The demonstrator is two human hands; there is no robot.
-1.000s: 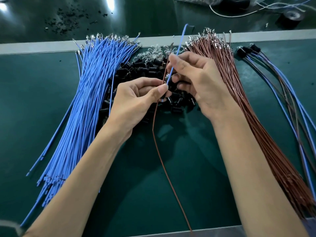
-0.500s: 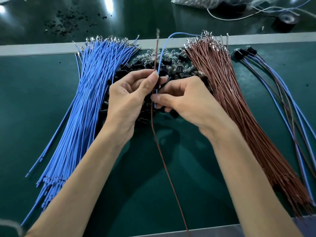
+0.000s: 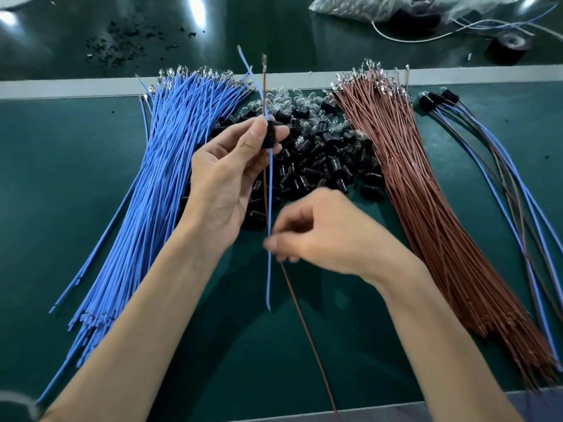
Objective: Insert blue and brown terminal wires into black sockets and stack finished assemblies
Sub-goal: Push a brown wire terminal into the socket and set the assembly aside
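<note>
So the right hand just dropped away from the socket and slid down the wires toward the near edge. It's a bit blurred, but the fingers look curled and pinching the blue wire, with the brown wire right beside it. The left hand has come up off the pile of loose sockets and grips one black socket between thumb and fingertips. Both wires run through it, and their metal terminals are poking out well above. My read: threading's done, and next is a pull down to seat the terminals. Nothing's seated yet, so it's not ready for the finished assemblies over on the right of the green mat.
</note>
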